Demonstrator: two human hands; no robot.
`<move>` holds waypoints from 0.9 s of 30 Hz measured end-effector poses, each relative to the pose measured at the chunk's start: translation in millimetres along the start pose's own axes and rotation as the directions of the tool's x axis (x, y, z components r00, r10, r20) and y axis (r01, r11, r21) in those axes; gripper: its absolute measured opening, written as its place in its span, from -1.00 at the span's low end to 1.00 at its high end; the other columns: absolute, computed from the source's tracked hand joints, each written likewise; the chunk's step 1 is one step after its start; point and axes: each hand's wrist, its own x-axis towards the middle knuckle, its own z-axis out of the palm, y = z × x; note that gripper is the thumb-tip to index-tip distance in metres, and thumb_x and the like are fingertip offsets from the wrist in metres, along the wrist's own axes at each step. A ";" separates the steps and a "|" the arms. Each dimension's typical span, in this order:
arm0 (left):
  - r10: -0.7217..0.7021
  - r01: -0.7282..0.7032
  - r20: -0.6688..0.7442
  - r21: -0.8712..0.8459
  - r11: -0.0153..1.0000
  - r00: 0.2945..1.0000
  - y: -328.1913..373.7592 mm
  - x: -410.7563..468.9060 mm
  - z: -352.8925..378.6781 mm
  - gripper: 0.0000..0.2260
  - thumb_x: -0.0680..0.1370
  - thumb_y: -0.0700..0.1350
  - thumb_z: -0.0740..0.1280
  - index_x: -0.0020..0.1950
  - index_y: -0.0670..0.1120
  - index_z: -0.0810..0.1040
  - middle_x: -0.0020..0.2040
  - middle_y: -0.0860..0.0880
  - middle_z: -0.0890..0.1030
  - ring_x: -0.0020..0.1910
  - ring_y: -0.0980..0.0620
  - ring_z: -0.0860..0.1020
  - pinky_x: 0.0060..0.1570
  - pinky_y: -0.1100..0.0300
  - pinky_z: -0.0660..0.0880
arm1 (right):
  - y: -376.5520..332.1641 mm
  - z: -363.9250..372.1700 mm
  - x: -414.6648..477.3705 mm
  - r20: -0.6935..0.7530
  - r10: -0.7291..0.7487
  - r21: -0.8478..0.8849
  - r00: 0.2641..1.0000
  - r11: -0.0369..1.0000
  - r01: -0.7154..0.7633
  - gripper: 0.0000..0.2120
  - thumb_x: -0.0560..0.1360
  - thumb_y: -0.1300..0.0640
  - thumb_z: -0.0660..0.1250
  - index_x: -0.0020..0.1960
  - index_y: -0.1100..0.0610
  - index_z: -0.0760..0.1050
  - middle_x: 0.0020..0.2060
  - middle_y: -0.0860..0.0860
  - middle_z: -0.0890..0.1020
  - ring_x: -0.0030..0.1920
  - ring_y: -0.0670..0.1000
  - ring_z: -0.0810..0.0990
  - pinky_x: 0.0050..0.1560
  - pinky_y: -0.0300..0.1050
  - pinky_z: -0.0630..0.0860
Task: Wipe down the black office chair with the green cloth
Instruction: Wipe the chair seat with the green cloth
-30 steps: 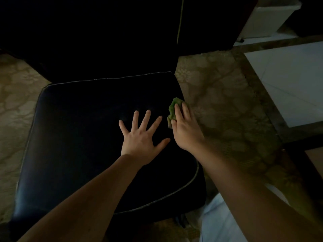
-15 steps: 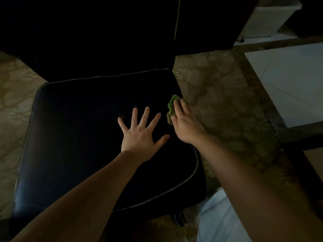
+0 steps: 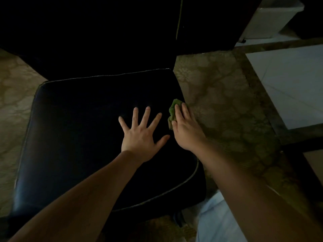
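Right hand (image 3: 187,131) pressing green cloth (image 3: 172,109) on chair seat (image 3: 78,130), left hand (image 3: 139,139) splayed flat

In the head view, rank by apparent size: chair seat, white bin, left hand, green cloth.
1. chair seat
2. left hand and white bin: they look alike, and the bin is farther away, so unranked
3. green cloth, partly under the right hand
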 end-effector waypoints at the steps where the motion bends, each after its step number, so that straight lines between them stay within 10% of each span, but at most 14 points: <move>1: -0.004 0.004 -0.002 -0.003 1.000 1.000 0.1 0.1 0.0 -0.28 0.53 0.50 -0.19 0.63 0.24 -0.21 0.67 0.00 -0.20 0.62 -0.23 -0.24 0.43 -0.53 -0.12 | -0.4 -0.6 1.9 0.002 0.003 0.011 1.000 1.000 -0.003 -0.42 0.73 -0.02 -0.05 0.65 0.07 -0.22 0.64 0.04 -0.19 0.63 0.12 -0.21 0.59 0.10 -0.05; 27: -0.044 0.045 -0.022 0.028 0.999 0.999 6.3 2.6 0.9 -0.25 0.50 0.48 -0.28 0.64 0.20 -0.16 0.68 -0.04 -0.14 0.63 -0.27 -0.17 0.42 -0.54 -0.07 | -0.1 4.0 -23.7 0.016 0.008 -0.040 1.000 0.999 -0.007 -0.39 0.73 -0.04 -0.05 0.65 0.08 -0.26 0.64 0.05 -0.20 0.63 0.14 -0.22 0.58 0.09 -0.09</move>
